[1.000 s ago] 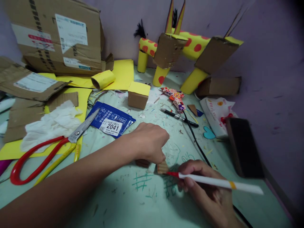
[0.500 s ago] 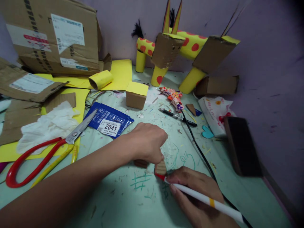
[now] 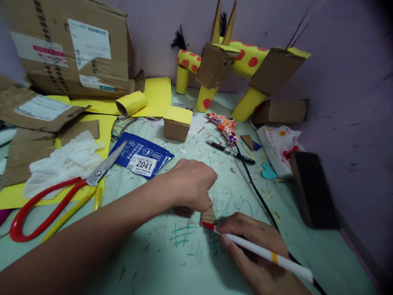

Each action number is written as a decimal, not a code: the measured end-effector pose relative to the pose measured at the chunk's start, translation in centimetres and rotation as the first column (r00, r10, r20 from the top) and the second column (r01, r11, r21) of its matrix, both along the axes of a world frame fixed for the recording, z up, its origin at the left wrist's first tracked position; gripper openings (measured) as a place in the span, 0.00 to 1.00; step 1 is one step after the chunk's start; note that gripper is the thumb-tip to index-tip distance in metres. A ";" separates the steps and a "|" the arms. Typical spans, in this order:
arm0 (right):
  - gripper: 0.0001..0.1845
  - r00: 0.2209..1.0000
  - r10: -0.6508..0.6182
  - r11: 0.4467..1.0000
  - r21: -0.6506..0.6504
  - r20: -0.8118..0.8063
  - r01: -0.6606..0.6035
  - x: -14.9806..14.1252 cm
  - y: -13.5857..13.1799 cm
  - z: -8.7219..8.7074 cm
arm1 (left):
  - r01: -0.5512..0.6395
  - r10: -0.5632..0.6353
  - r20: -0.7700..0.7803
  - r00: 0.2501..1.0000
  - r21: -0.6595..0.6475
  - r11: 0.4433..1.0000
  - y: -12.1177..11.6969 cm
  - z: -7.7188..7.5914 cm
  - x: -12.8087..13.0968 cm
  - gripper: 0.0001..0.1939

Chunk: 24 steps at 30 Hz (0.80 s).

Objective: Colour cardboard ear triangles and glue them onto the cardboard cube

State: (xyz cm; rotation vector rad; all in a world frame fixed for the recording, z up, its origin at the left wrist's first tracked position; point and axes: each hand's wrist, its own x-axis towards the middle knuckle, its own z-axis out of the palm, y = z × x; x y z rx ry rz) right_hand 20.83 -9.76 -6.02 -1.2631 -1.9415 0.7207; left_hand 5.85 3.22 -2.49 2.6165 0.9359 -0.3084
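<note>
My left hand (image 3: pixel 192 184) is closed, its fingertips pressing a small brown cardboard piece (image 3: pixel 208 215) down on the pale green table (image 3: pixel 159 262). My right hand (image 3: pixel 256 254) grips a white pen with a red tip (image 3: pixel 260 253). The red tip touches the lower edge of the cardboard piece. Green scribbles, including a hash mark (image 3: pixel 183 233), lie on the table just under both hands.
Red-handled scissors (image 3: pixel 58 196) and a blue packet labelled 2041 (image 3: pixel 143 155) lie at left. A cardboard block with a yellow top (image 3: pixel 177 123), a black pen (image 3: pixel 230 151), a black cable (image 3: pixel 254 184), a dark phone-like slab (image 3: pixel 313 190) and a spotted yellow cardboard animal (image 3: pixel 239 61) stand farther back.
My right hand has swung the pen from a flat, rightward lie to a steeper slant and shifted slightly left, bringing the red tip under the cardboard piece. My left hand has stayed put.
</note>
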 end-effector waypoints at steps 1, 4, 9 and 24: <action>0.07 1.000 0.018 1.000 0.006 -0.009 -0.018 0.0 0.0 0.1 | 0.001 -0.001 0.003 1.000 0.005 1.000 0.0 0.0 0.0 0.15; 0.06 1.000 0.013 1.000 -0.008 -0.001 -0.013 0.2 -0.2 0.1 | 0.004 -0.004 0.012 1.000 0.010 1.000 -0.1 0.0 -0.1 0.15; 0.05 0.996 -0.090 0.996 -0.018 0.025 0.091 0.3 -0.3 0.1 | 0.007 -0.007 0.015 1.000 -0.012 1.000 -0.1 0.4 -0.1 0.15; 0.06 0.740 -0.480 0.877 -0.284 -0.471 0.388 0.5 -0.9 -1.5 | -0.075 0.098 0.177 0.979 -0.131 0.989 0.6 1.8 -1.3 0.15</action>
